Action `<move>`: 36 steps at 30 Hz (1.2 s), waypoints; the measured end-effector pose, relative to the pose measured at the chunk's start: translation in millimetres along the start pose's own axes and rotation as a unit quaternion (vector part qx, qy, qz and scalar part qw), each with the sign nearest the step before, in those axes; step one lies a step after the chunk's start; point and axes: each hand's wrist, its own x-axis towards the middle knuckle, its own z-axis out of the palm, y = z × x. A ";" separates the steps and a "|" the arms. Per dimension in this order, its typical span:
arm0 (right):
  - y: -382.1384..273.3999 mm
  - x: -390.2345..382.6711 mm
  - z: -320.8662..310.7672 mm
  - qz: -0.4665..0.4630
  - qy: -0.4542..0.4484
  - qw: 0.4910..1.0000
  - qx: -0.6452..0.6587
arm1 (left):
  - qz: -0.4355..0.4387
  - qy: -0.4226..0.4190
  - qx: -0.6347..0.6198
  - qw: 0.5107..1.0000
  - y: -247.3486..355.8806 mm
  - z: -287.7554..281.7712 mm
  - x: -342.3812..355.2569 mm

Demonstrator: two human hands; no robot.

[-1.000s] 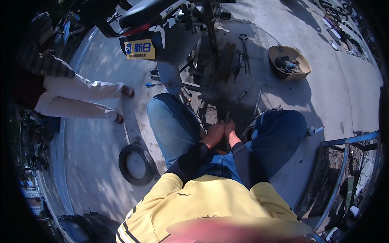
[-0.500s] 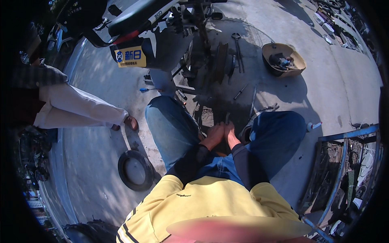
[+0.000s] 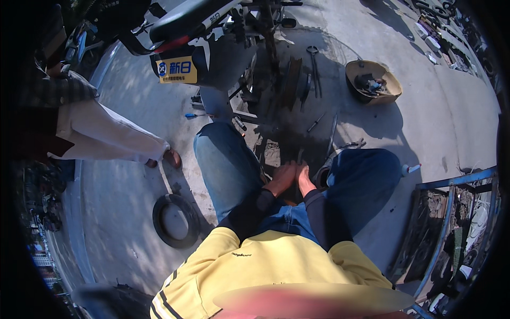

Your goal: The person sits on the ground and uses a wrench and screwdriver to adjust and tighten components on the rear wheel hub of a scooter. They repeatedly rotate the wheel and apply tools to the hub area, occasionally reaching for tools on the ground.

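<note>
My left hand (image 3: pixel 283 177) and my right hand (image 3: pixel 304 178) meet between my bent knees, both closed. A thin grey piece (image 3: pixel 300 154) sticks up past the fingertips; its kind is too small to tell, and the fingers hide the rest. Just beyond the hands lies the shaded ground with a rough, pale patch (image 3: pixel 271 152). A pen-like tool (image 3: pixel 316 123) and a long metal bar (image 3: pixel 333 131) lie on the ground ahead of the hands.
An electric scooter (image 3: pixel 204 64) stands ahead. A tan bowl-shaped container (image 3: pixel 394 83) with small parts is at right, near long-handled pliers (image 3: pixel 315 74). A tyre (image 3: pixel 159 219) lies at left, near a standing person's trousers (image 3: pixel 117 135). A blue metal frame (image 3: pixel 457 181) stands at right.
The hands stay together between the knees, with barely any change of pose. The whole view has shifted slightly, and the standing person's upper body has moved a little.
</note>
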 end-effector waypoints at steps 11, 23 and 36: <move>-132.2 -51.9 -103.9 0.128 0.122 0.955 0.240 | 0.114 -0.033 0.073 0.990 11.0 -166.1 36.9; -263.2 -2.6 -199.2 -0.156 0.241 0.958 0.002 | 0.043 0.150 -0.112 0.981 -60.5 -190.2 180.0; -328.9 107.7 -230.8 -0.097 0.148 0.960 -0.218 | 0.032 0.126 -0.106 0.986 -74.5 -180.8 195.9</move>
